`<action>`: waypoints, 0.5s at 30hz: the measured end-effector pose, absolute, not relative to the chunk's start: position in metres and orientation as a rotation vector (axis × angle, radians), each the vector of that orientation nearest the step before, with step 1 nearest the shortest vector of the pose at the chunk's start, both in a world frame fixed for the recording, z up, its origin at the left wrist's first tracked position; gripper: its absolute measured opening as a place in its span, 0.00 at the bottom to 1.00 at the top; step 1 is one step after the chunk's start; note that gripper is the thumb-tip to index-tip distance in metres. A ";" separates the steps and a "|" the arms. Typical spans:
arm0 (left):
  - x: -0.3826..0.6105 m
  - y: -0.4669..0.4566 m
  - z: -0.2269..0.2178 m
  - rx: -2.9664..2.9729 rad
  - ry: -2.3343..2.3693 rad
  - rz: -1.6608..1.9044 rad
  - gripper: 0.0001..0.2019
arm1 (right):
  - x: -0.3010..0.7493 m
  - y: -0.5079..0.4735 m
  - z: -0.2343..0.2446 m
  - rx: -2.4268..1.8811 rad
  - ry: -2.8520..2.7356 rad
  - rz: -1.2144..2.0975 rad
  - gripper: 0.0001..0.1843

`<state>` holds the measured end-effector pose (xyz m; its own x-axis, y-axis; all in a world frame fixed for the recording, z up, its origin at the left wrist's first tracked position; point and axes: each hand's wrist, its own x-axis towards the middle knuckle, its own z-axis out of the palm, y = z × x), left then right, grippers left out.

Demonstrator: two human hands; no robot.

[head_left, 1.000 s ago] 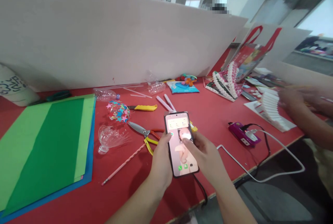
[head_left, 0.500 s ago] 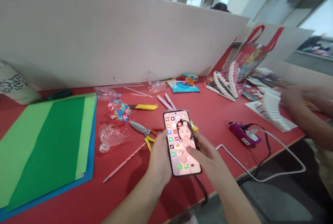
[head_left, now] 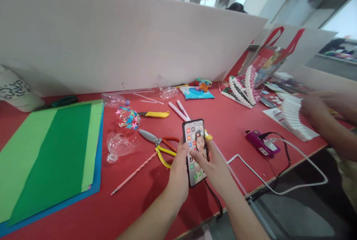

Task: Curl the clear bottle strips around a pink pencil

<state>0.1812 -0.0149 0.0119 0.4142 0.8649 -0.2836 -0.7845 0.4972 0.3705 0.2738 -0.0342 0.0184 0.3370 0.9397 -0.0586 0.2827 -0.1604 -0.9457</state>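
Note:
A smartphone (head_left: 196, 141) with a lit screen full of app icons is held above the front of the red table. My left hand (head_left: 180, 175) grips its left edge. Wrapped about its right side is my right hand (head_left: 216, 164), its thumb lying over the screen. Scissors (head_left: 157, 140) with red and yellow handles lie open just left of the phone. Beyond the phone are two pink-white sticks (head_left: 180, 110), partly covered by it. A twisted pink pencil-like stick (head_left: 134, 173) rests to the left of my hands.
Green and blue sheets (head_left: 55, 158) cover the left side. A yellow cutter (head_left: 156, 114), a cut clear bottle piece (head_left: 119, 145) and a star-covered ball (head_left: 128, 117) lie mid-table. A purple power strip (head_left: 262, 144) with a white cable stands right, near another person's blurred hand (head_left: 320, 110).
The phone has turned and tilted, so its screen looks narrower. My left hand has shifted slightly right, showing more of the scissors' handles, and my right thumb has moved left across the screen.

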 end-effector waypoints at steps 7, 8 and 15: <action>0.170 -0.007 0.027 0.178 0.463 0.958 0.19 | 0.276 -0.052 0.023 -1.282 -0.823 1.177 0.23; 0.168 -0.006 0.029 0.174 0.448 0.954 0.20 | 0.276 -0.056 0.023 -1.274 -0.765 1.179 0.25; 0.165 -0.001 0.033 0.167 0.336 0.918 0.18 | 0.286 -0.066 0.018 -1.244 -0.725 1.260 0.31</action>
<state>0.1650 -0.0012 0.0334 0.5604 0.8005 -0.2125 -0.7488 0.5993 0.2830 0.2857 -0.0661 0.0182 0.2290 0.9493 -0.2152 -0.2912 -0.1441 -0.9457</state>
